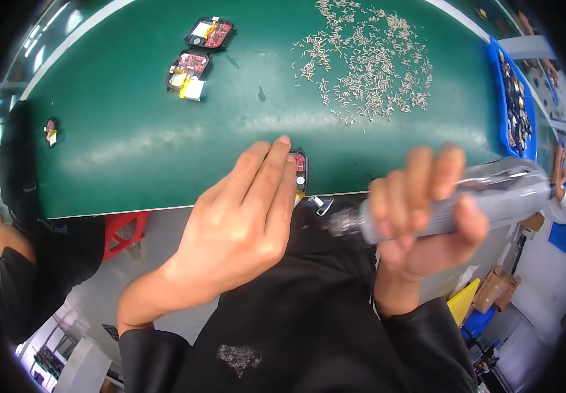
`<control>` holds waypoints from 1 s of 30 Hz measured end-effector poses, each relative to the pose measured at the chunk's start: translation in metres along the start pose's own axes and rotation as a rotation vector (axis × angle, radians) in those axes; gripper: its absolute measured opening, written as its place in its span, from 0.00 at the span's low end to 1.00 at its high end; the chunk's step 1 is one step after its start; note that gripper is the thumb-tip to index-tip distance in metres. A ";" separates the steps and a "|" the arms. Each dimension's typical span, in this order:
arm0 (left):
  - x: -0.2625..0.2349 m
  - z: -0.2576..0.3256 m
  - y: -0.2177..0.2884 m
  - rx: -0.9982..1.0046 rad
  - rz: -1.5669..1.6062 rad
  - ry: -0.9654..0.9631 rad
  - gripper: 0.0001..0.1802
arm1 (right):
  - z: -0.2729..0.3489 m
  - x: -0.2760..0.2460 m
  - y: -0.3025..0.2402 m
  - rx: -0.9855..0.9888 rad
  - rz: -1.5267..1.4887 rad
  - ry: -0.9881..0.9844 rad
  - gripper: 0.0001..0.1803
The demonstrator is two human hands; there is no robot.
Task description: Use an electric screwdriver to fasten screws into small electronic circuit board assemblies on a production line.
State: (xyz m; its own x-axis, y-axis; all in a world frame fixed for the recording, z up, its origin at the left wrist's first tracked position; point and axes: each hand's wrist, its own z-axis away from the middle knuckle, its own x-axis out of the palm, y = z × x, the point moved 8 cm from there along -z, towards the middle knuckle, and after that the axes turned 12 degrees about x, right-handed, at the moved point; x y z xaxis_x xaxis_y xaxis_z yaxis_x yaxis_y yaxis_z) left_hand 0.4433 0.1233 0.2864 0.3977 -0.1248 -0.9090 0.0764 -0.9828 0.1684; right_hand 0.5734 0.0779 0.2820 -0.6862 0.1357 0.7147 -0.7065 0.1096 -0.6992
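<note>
At the table's near edge, a small black plastic case (pixel 306 171) with a red circuit board inside is partly covered by my left hand (pixel 240 209). The fingers of that hand are stretched forward and held together against the case's left side; its thumb is mostly hidden. My right hand (pixel 420 209) is wrapped round a grey, cylindrical electric screwdriver (pixel 509 193), blurred by motion. Its clear tip points left, toward the case but apart from it. Just below the case lies a small whitish metal-looking piece (pixel 323 206), too small to name.
Loose small screws or pins (pixel 378 62) are scattered over the far right of the green table (pixel 119 131). Two open black cases (pixel 188 69) with red boards sit at the far left. A blue tray (pixel 498 98) of parts stands at the right edge. A red stool (pixel 124 230) is below left.
</note>
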 end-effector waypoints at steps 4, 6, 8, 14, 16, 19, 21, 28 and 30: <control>0.002 0.000 0.004 0.000 0.013 -0.022 0.19 | -0.022 0.010 -0.035 -0.063 0.119 -0.039 0.10; 0.004 -0.001 0.008 0.064 -0.083 -0.042 0.20 | -0.031 0.012 -0.038 -0.062 0.169 -0.040 0.10; 0.006 0.005 0.007 0.038 -0.114 -0.021 0.20 | -0.043 0.018 -0.029 -0.048 0.219 -0.095 0.10; 0.006 0.005 0.006 -0.027 -0.035 0.022 0.18 | -0.054 0.019 -0.022 0.012 0.262 -0.097 0.11; 0.008 0.006 0.005 -0.038 -0.015 0.027 0.18 | -0.056 0.017 -0.020 0.027 0.261 -0.099 0.11; 0.007 0.007 0.005 -0.022 -0.040 0.053 0.18 | -0.058 0.015 -0.018 0.039 0.256 -0.118 0.11; 0.007 0.007 0.004 -0.025 -0.028 0.051 0.18 | -0.059 0.015 -0.016 0.042 0.265 -0.117 0.12; 0.007 0.007 0.006 -0.006 -0.075 0.083 0.18 | -0.057 0.009 -0.019 0.012 0.247 -0.080 0.12; 0.007 0.008 0.006 -0.018 -0.034 0.079 0.18 | -0.058 0.011 -0.018 0.028 0.253 -0.114 0.11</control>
State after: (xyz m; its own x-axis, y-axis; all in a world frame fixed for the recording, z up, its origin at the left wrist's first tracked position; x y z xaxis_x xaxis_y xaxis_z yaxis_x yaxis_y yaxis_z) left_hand 0.4395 0.1159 0.2777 0.4654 -0.0795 -0.8815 0.1073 -0.9835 0.1453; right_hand 0.5884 0.1343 0.3008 -0.8554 0.0431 0.5162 -0.5136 0.0589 -0.8560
